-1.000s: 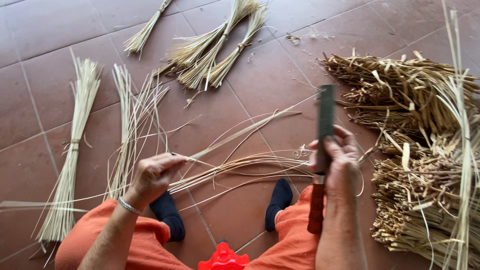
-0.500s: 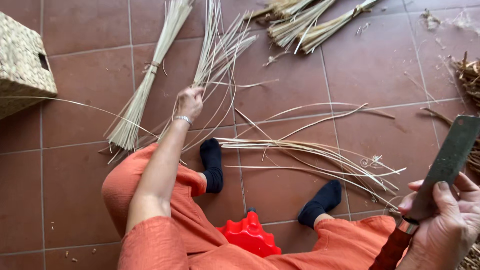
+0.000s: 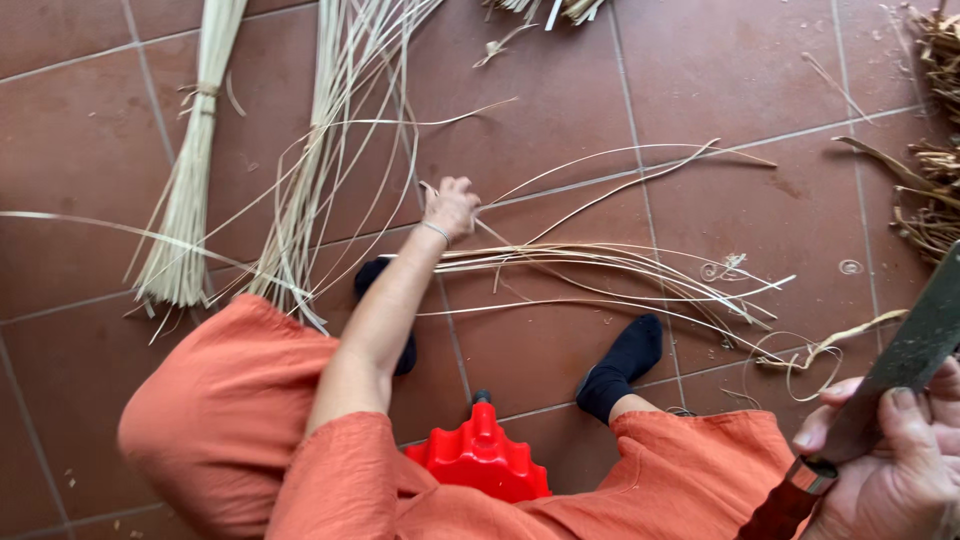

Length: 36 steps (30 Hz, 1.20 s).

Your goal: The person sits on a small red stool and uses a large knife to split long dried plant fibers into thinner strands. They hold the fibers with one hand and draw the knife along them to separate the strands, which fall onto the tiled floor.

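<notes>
1. Gathering loose reed strips [image 3: 600, 262] from the floor [image 3: 720, 90], our left hand [image 3: 451, 206] closes on their ends.
2. Our right hand [image 3: 895, 462] grips the knife [image 3: 905, 362], kept well apart.
3. We should pinch only a few strips, beside the tied bundle [image 3: 190, 170].
</notes>
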Each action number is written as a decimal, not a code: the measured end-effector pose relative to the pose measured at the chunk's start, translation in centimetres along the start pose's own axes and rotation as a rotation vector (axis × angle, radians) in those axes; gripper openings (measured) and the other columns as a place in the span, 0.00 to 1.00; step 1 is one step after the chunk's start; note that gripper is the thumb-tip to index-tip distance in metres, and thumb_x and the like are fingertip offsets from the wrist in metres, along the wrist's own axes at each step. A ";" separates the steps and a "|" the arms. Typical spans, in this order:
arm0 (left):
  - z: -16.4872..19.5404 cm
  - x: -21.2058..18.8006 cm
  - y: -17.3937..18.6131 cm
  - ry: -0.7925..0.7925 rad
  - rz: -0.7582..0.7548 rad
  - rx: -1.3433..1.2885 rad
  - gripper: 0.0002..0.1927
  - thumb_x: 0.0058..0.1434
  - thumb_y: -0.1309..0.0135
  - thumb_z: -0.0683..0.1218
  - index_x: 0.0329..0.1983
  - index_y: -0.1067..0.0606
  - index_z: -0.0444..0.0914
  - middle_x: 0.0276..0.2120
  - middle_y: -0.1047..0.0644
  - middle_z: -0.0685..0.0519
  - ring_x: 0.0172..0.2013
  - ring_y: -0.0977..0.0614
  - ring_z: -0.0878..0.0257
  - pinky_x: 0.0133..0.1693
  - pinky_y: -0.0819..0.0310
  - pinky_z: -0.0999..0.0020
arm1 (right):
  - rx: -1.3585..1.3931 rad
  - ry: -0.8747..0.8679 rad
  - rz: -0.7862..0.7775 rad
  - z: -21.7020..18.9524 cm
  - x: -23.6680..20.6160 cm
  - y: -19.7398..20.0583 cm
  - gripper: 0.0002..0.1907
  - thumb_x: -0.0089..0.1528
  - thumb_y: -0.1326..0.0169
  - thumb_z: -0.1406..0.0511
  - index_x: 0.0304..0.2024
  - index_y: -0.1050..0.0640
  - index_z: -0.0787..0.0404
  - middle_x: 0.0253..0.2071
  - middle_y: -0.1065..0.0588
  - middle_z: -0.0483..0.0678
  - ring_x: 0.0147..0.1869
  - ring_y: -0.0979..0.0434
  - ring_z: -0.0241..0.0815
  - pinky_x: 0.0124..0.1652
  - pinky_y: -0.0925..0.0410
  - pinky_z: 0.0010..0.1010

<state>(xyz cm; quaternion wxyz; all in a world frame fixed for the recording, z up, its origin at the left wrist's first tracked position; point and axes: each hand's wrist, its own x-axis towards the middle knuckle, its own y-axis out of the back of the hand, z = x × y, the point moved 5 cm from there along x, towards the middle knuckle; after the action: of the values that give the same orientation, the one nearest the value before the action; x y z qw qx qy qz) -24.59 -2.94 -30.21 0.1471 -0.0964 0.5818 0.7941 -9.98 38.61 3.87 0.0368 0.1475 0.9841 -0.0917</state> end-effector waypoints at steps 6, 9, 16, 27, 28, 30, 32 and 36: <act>5.1 1.2 -4.7 0.164 -0.078 -0.081 0.24 0.55 0.37 0.52 0.56 0.25 0.46 0.65 0.36 0.51 0.67 0.42 0.51 0.62 0.52 0.30 | 0.027 -0.011 0.114 -0.8 0.0 1.6 0.13 0.75 0.54 0.75 0.61 0.34 0.71 0.37 0.24 0.63 0.28 0.24 0.50 0.29 0.27 0.37; 5.9 1.0 -4.6 0.137 -0.073 -0.111 0.20 0.57 0.38 0.49 0.53 0.24 0.45 0.56 0.28 0.54 0.61 0.33 0.54 0.60 0.41 0.42 | 0.083 -0.017 0.133 -1.5 -0.3 2.1 0.14 0.73 0.54 0.75 0.61 0.34 0.73 0.38 0.23 0.64 0.28 0.23 0.50 0.29 0.27 0.38; 8.3 -1.5 2.3 -0.066 0.265 -0.872 0.11 0.58 0.42 0.36 0.43 0.21 0.39 0.31 0.23 0.57 0.33 0.19 0.67 0.38 0.22 0.71 | 0.075 0.006 0.080 -2.9 -1.4 1.5 0.15 0.73 0.53 0.74 0.61 0.34 0.73 0.36 0.23 0.62 0.25 0.24 0.47 0.28 0.28 0.32; 20.1 -14.9 15.7 -0.300 -0.229 -1.524 0.11 0.61 0.38 0.39 0.47 0.19 0.33 0.38 0.18 0.57 0.39 0.19 0.72 0.43 0.22 0.76 | 0.143 -0.230 -0.308 -2.1 -3.4 -4.9 0.27 0.66 0.53 0.70 0.68 0.39 0.70 0.30 0.23 0.57 0.19 0.25 0.40 0.20 0.29 0.26; 20.6 -16.3 16.8 -0.325 -0.246 -1.527 0.10 0.62 0.38 0.39 0.46 0.19 0.32 0.37 0.17 0.57 0.39 0.18 0.71 0.43 0.21 0.76 | 0.160 -0.273 -0.343 -1.8 -3.6 -5.7 0.28 0.66 0.53 0.70 0.68 0.39 0.69 0.30 0.23 0.57 0.18 0.25 0.40 0.19 0.30 0.26; 20.9 -18.7 18.4 -0.321 -0.272 -1.485 0.09 0.62 0.37 0.39 0.45 0.19 0.32 0.36 0.18 0.56 0.37 0.20 0.71 0.40 0.25 0.75 | 0.193 -0.362 -0.417 -1.2 -4.2 -7.2 0.29 0.65 0.52 0.69 0.69 0.39 0.66 0.29 0.23 0.55 0.18 0.25 0.40 0.18 0.30 0.26; 20.9 -20.4 19.6 -0.332 -0.294 -1.487 0.09 0.63 0.37 0.40 0.45 0.19 0.32 0.36 0.18 0.56 0.37 0.20 0.71 0.39 0.25 0.75 | 0.225 -0.386 -0.476 -0.9 -4.8 -8.5 0.29 0.65 0.52 0.69 0.69 0.38 0.66 0.29 0.23 0.56 0.17 0.25 0.40 0.18 0.31 0.26; 19.6 -22.8 21.0 -0.355 -0.297 -1.517 0.09 0.63 0.39 0.41 0.46 0.20 0.33 0.37 0.18 0.58 0.38 0.18 0.73 0.42 0.21 0.77 | 0.218 -0.382 -0.523 -0.2 -5.3 -10.1 0.27 0.66 0.52 0.71 0.68 0.36 0.69 0.30 0.23 0.57 0.17 0.26 0.40 0.18 0.31 0.26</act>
<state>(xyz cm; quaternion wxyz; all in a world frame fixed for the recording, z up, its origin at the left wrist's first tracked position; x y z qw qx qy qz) -10.16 7.12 2.00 0.2363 -0.1189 -0.1690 0.9494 -7.96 27.68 6.29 0.1797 -0.1265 0.9484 -0.2286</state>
